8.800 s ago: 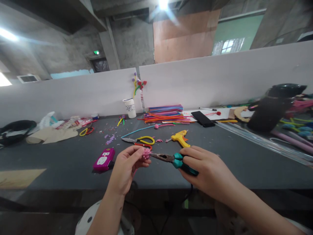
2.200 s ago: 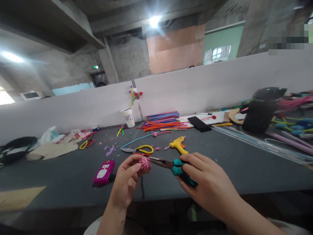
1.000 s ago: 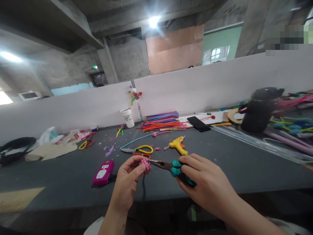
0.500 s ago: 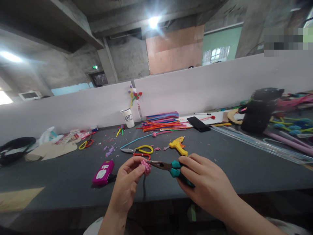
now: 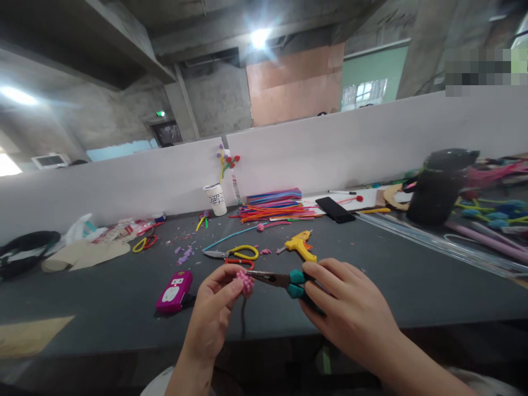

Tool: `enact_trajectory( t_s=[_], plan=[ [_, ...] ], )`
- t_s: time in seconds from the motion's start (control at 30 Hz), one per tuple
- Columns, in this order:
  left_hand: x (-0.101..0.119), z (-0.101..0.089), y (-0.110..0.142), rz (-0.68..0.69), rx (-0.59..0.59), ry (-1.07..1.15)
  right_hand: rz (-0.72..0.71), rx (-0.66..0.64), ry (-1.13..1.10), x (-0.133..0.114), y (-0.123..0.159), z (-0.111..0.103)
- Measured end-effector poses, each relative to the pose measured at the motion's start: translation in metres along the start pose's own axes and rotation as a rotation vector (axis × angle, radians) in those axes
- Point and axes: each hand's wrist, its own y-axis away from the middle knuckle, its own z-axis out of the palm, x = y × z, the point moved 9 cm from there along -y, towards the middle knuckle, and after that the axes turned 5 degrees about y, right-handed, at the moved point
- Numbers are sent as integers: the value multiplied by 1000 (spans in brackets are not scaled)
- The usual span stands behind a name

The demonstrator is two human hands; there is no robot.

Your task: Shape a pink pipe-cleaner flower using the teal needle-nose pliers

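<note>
Between the thumb and fingers of my left hand [image 5: 214,308] is a small knobbly pink pipe-cleaner ball [image 5: 245,282]. My right hand [image 5: 350,302] is wrapped round the teal handles of long-nose pliers [image 5: 272,278], whose thin jaws point left. The jaw tips touch the upper edge of the ball; whether they pinch a strand is too small to tell. Just beyond my hands lie scissors [image 5: 243,252] with yellow and red handles and a yellow glue gun [image 5: 303,246]. A magenta box [image 5: 175,292] with a white figure on it sits left of my left hand.
A bundle of coloured pipe cleaners [image 5: 274,204] lies at the back, with a patterned paper cup [image 5: 215,199] beside it. A phone [image 5: 335,209] rests to their right. A dark jug [image 5: 439,187] stands at the right. Purple scraps [image 5: 184,254] dot the grey table [image 5: 124,291].
The view has shifted since the oldest frame. Over the last second, the plier tips have moved slightly left across the top of the pink ball. Both hands keep their grip.
</note>
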Motion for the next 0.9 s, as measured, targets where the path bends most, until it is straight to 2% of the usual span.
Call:
enact_trajectory(
  t_s=[0.7,0.9],
  plan=[
    [0,-1,2,-4,2,21,16,-16,-24,1,4,1],
    [2,1,3,-5,-1,7,5,15,-20,0,2,-2]
  ],
)
